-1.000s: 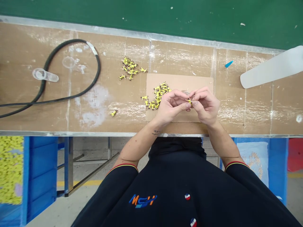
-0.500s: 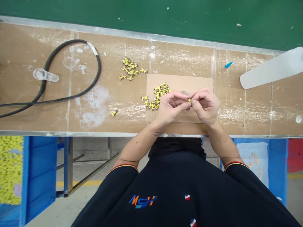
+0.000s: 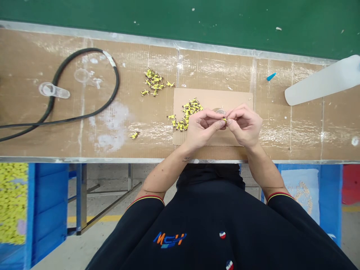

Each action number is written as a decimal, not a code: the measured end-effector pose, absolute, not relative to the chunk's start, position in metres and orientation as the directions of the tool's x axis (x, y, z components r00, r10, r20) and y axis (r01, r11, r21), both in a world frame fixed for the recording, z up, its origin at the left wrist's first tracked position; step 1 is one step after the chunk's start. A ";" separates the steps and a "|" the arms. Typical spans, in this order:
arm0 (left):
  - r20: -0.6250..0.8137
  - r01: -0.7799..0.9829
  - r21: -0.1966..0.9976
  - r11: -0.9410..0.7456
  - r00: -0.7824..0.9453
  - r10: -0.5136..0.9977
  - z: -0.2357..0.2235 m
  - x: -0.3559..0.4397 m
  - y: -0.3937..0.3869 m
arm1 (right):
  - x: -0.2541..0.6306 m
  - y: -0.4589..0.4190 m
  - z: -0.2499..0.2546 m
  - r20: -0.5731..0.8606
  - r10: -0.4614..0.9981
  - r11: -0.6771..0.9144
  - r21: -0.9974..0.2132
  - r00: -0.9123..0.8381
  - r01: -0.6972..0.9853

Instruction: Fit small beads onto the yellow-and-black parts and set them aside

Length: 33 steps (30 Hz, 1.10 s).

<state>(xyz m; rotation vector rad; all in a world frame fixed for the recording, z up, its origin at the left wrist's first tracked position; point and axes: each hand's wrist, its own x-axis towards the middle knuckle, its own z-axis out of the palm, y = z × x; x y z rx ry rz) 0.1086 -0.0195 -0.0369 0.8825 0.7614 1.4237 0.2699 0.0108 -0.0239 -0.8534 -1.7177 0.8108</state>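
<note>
My left hand (image 3: 201,129) and my right hand (image 3: 244,125) meet over a small cardboard sheet (image 3: 239,99) on the bench. Both pinch one tiny yellow piece (image 3: 224,120) between their fingertips. A little clear round thing (image 3: 218,111) lies on the sheet just behind my fingers. A heap of the same yellow pieces (image 3: 187,114) lies on the sheet's left edge, next to my left hand. A second heap (image 3: 154,83) rests farther back on the left, and a single yellow piece (image 3: 134,134) lies alone near the front edge.
A black cable (image 3: 84,82) loops over the left of the cardboard-covered bench (image 3: 295,123), beside a clear plastic piece (image 3: 53,90). A white blade-shaped part (image 3: 323,80) lies at the right, a blue tip (image 3: 271,76) near it. Blue bins (image 3: 47,210) stand below, one holding yellow pieces (image 3: 12,202).
Both hands stay together on the yellow piece; the fingers shifted only slightly. The view has drifted a little.
</note>
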 end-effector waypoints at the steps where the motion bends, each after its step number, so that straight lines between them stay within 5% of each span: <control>1: 0.071 -0.489 0.871 -0.052 0.020 0.997 -0.037 0.109 -0.019 | 0.270 0.011 -0.024 0.477 0.845 0.519 -0.839 -0.242 0.161; 8: 0.140 -0.416 0.899 -0.139 -0.028 0.990 -0.038 0.110 -0.021 | 0.271 0.012 -0.024 0.418 0.873 0.460 -0.877 -0.250 0.140; 23: 0.410 0.062 0.912 -0.406 -0.073 0.909 -0.048 0.103 -0.022 | 0.271 0.014 -0.023 0.231 0.938 0.264 -0.959 -0.259 0.103; 33: 0.327 -0.103 0.938 -0.332 -0.061 0.943 -0.045 0.106 -0.020 | 0.268 0.013 -0.025 0.198 0.941 0.225 -0.971 -0.273 0.074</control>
